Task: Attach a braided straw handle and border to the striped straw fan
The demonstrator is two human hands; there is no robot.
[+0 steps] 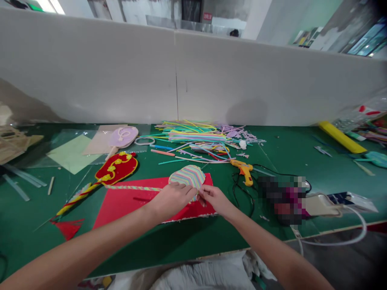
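While I hold the left hand (175, 198) with its fingers bent over the lower part of a striped pastel panel (188, 176), I have the right hand (214, 197) at that panel's lower right edge. On the right, thumb and fingertips come together in a pinch, though I cannot make out whether anything lies between them. The left thumb is hidden from me, so I cannot tell whether that grip is clamped on the panel or only rests on it.

The panel sits over the right part of a red board (121, 205), on the green table (290, 149). A braided striped strip (133, 187) runs leftward from near my left hand, across the board's upper side.

Just beyond the board's left end I see a red fan shape (117, 168) with yellow trim, tilted, its twisted yellow-and-red handle (75, 200) reaching down to the left near a red tassel (69, 228). Behind it lies a lilac fan (123, 137). Past the panel I have a loose heap of pastel stems (196, 136). To my right an orange glue gun (243, 171) lies near the board, its dark cord (249, 201) looping down beside it.
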